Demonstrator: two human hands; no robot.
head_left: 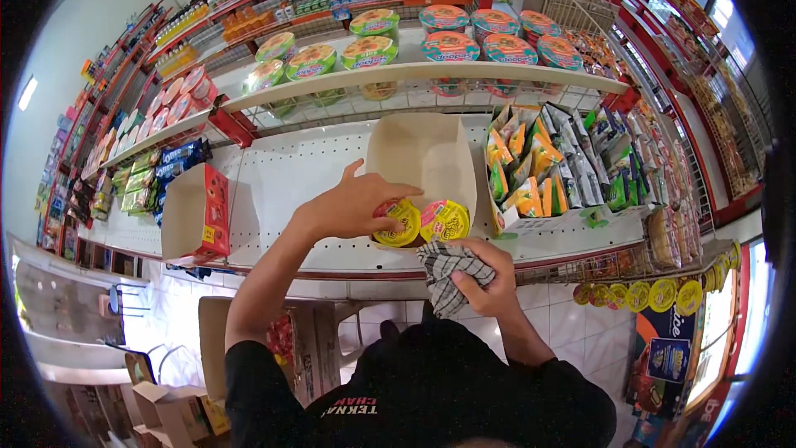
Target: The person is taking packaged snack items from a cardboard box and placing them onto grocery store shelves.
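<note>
My left hand reaches over an open cardboard box on the white perforated shelf. Its thumb and fingers are curled around a small cup with a round yellow lid at the box's near end. Right beside it sits another cup with a yellow and pink lid. Closed around a crumpled black-and-white checkered cloth, my right hand is just in front of the shelf edge, close to the second cup. The cups' sides are mostly hidden.
Snack packets fill a carton right of the box. A red and tan open carton stands at left. Above, a ledge carries green and red-lidded noodle cups. Yellow-lidded cups line a wire rack at right.
</note>
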